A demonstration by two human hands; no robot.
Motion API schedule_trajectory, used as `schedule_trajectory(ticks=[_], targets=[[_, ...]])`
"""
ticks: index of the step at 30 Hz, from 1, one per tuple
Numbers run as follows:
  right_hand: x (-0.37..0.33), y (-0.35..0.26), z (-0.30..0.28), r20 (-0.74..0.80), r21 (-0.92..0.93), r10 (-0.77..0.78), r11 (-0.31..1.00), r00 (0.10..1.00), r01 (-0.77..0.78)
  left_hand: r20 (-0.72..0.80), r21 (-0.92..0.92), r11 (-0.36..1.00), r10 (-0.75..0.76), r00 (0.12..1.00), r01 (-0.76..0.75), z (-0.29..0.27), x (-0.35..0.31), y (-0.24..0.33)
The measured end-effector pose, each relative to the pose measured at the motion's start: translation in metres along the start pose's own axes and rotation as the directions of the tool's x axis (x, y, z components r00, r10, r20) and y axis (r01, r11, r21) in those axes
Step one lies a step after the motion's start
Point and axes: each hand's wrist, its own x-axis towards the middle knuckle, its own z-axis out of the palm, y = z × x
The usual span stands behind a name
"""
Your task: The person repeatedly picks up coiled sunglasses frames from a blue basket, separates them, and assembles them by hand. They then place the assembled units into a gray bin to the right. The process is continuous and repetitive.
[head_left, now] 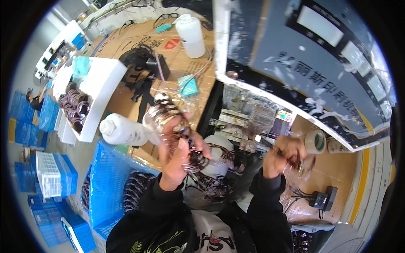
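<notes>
A bunch of dark brown, glossy eyeglass frames (164, 110) is gripped in my left hand (174, 162), which is left of centre with its fingers curled around them. More frames (215, 185) of the same look lie in a heap below and right of that hand. My right hand (283, 157) is over the right side of the table, apart from the left and smeared by motion. Its fingers are closed, with something thin and brownish blurred at them, too unclear to name. A clear tape roll (315, 141) stands just right of it.
A white bottle (122, 131) lies left of my left hand; another (190, 37) stands at the back. A foam tray (105, 80) of frames and a blue crate (110, 185) are left. A grey machine (274, 38) rises back right. A black adapter (324, 199) is near right.
</notes>
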Motion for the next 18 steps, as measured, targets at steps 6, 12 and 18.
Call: schedule_trajectory(ticks=[6,12,18], targets=[[-0.031,-0.019,0.018,0.41,-0.339,-0.451,0.731,0.792,0.592,0.206,-0.32,0.903,-0.228,0.952,0.285,0.015,-0.003,0.003],[-0.03,-0.023,0.026,0.64,-0.44,-0.322,0.591,0.698,0.676,-0.009,-0.151,0.983,-0.11,0.994,0.107,0.024,-0.006,0.001],[-0.064,-0.029,0.036,0.65,-0.391,-0.204,0.736,0.732,0.553,0.298,0.15,0.976,0.107,0.949,-0.157,0.025,-0.004,-0.01]])
